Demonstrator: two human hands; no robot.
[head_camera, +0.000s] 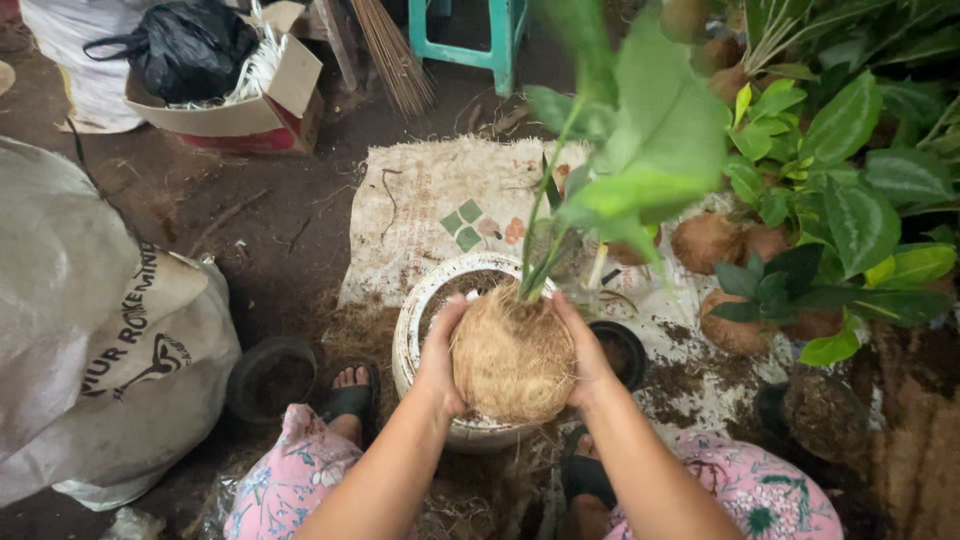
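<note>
Both hands form the grip: left hand (440, 360) and right hand (585, 355) are clamped on either side of a rough, round coconut-fibre ball (512, 362) with a green plant (640, 140) rising from it, held over a white bucket (415, 330). What the bucket holds is mostly hidden; dark soil shows at its rim. Leftward lie bulging plastic sacks (90, 330) and a small black pot (270, 378); rightward, finished fibre balls (705, 240) among leaves.
</note>
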